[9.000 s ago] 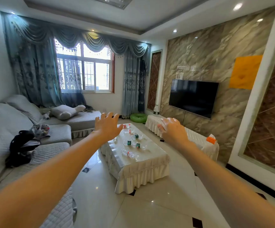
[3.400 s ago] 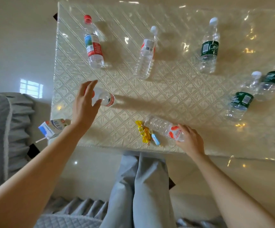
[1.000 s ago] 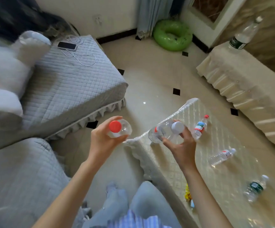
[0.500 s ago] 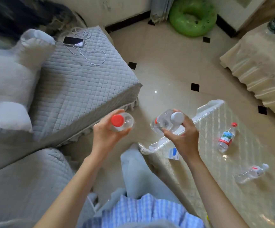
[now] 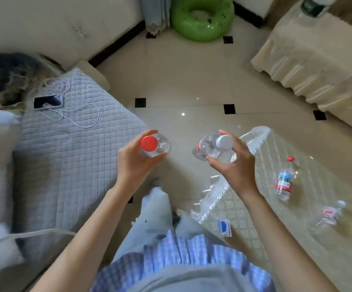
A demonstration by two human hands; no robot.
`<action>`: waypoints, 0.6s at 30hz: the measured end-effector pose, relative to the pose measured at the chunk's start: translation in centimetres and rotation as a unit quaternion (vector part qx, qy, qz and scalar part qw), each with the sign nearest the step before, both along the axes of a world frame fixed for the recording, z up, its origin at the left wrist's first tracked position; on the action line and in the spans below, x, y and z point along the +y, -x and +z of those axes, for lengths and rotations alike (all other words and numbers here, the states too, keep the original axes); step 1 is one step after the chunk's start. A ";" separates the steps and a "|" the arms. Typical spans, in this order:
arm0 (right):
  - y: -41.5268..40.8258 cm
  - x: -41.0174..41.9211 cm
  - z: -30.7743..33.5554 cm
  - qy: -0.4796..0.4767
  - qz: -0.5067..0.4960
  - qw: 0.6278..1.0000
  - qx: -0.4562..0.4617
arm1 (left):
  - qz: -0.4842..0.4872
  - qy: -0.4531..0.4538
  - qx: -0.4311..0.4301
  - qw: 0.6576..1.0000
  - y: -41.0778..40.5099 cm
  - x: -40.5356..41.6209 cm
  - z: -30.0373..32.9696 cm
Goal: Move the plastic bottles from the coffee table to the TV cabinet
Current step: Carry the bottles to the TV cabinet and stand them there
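Observation:
My left hand (image 5: pixel 136 165) is shut on a clear plastic bottle with a red cap (image 5: pixel 149 143), seen from the top. My right hand (image 5: pixel 234 165) grips a clear bottle with a white cap (image 5: pixel 223 142). Both are held over the floor, between the sofa and the coffee table (image 5: pixel 255 228). On the table lie a red-capped bottle (image 5: pixel 284 180) and a white-capped bottle (image 5: pixel 326 216). The TV cabinet (image 5: pixel 310 66), draped in cream cloth, stands at the upper right with a green-labelled bottle (image 5: pixel 312 7) on it.
A grey quilted sofa (image 5: pixel 65 154) fills the left, with a phone (image 5: pixel 47 102) and a white cable on it. A green inflatable ring (image 5: pixel 201 17) lies on the floor by the curtain. A small blue-and-white carton (image 5: pixel 223 226) sits on the table's near edge.
I have moved forward along the table with both bottles held; the view shifted so the TV cabinet and green ring are nearer. My grip on both bottles is unchanged.

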State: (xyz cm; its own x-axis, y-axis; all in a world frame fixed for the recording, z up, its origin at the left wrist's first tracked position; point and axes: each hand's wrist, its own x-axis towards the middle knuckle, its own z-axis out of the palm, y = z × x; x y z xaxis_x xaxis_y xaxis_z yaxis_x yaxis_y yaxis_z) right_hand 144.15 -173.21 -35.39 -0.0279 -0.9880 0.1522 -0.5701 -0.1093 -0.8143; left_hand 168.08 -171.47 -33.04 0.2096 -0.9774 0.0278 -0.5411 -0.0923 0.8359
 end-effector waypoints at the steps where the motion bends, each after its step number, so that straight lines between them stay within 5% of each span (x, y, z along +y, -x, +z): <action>1: 0.5 -1.1 -0.2 -0.001 -0.017 1.000 0.000 | -0.013 -0.008 -0.004 1.000 0.2 -1.8 -0.3; 18: 9.2 -20.8 -0.1 -0.002 -0.289 0.957 0.016 | -0.267 -0.029 0.017 0.963 11.5 -34.9 -1.2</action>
